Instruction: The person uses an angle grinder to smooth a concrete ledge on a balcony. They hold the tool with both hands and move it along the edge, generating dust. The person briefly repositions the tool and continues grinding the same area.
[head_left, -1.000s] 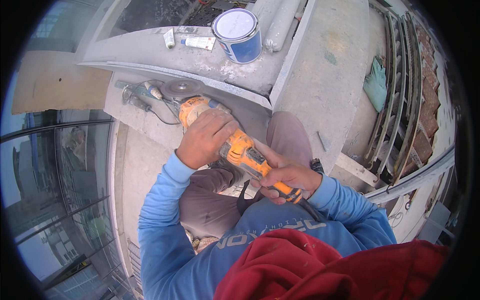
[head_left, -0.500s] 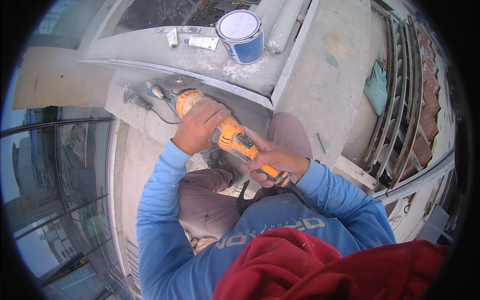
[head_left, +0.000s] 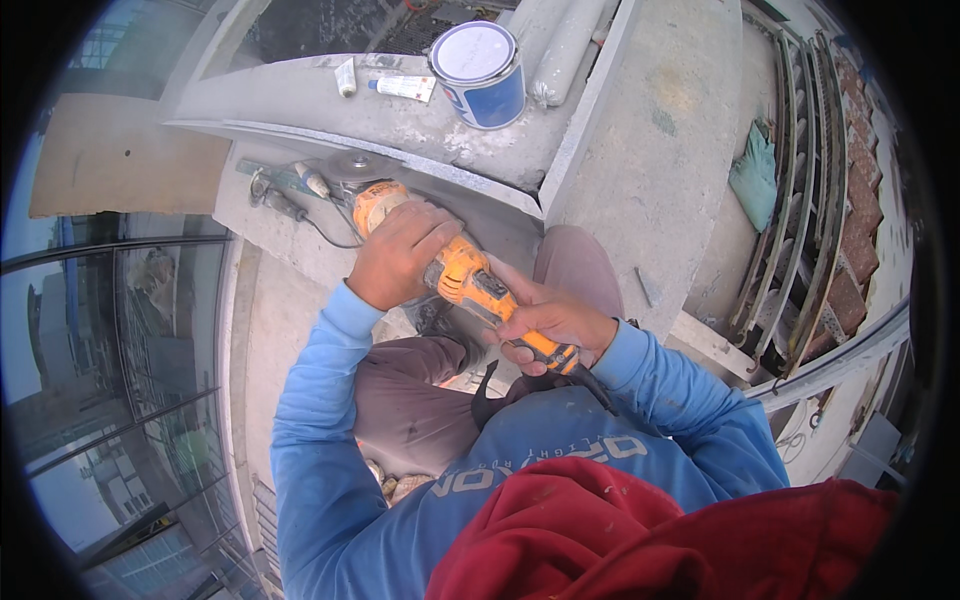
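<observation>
Both my hands hold an orange and black angle grinder (head_left: 462, 273), its cord trailing from the end nearest me. My left hand (head_left: 402, 254) is wrapped over the front body, just behind the gear head. Around the rear handle my right hand (head_left: 555, 318) is closed, thumb on top. The grinder's disc (head_left: 358, 166) is at the far left end, close against the edge of a pale slab (head_left: 400, 155); whether it touches I cannot tell. Just left of the disc lie a cable connector (head_left: 312, 181) and a dark plug (head_left: 284, 205) with a thin cable.
On the slab's ledge stand a blue and white paint can (head_left: 476, 77) and two tubes (head_left: 403, 88), (head_left: 345, 77). Wrapped rolls (head_left: 566, 55) lie beside the can. To the right are curved metal rails (head_left: 800, 200) and a green bag (head_left: 755, 177); glass panels (head_left: 120, 340) rise at the left.
Dust around the disc has thinned, and the strip and connectors beside it show more clearly. The view has shifted slightly; my hands keep the same grip on the angle grinder.
</observation>
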